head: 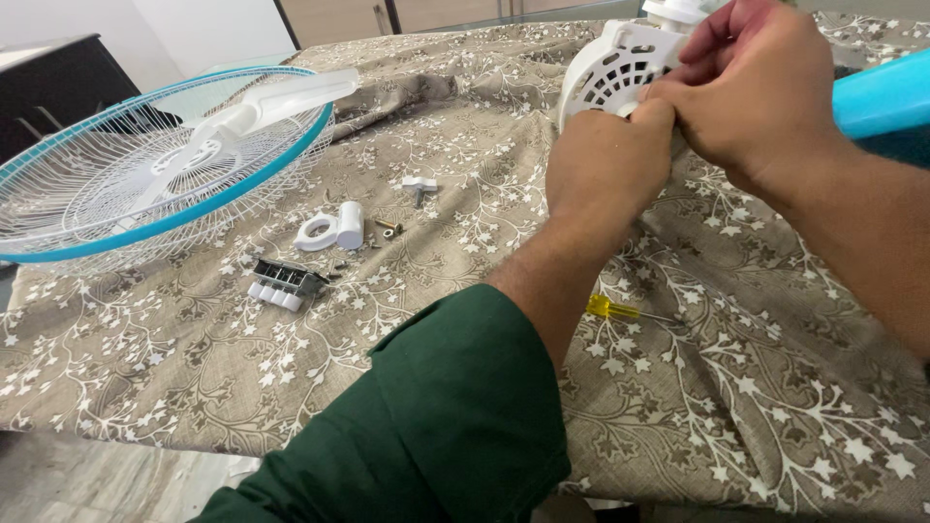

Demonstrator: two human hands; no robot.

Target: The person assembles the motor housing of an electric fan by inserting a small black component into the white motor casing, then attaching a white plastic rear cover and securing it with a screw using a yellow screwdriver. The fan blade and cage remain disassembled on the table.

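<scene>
Left hand (605,160) pinches the lower rim of a white vented motor housing (612,70), fingers closed on it; right hand (760,92) wraps over the housing's right side, also gripping. The housing is held up above the table's far right edge, not resting on the floral tablecloth (436,145).

Left to right on the table: at the left edge, a fan guard (145,174) with a blue rim lies flat, with the white fan blades (262,102) resting in it. Near the middle sit a switch block (281,283) with white buttons, a white ring nut (316,232) touching a white cap (350,224), a small screw (389,229) and a white knob (418,184). A yellow-handled screwdriver (620,310) lies under the left forearm. A blue tube (882,97) shows at the right edge.

Judged progress: fan largely in pieces, guard, blades and fasteners off; housing in hand being worked, direction unclear.
</scene>
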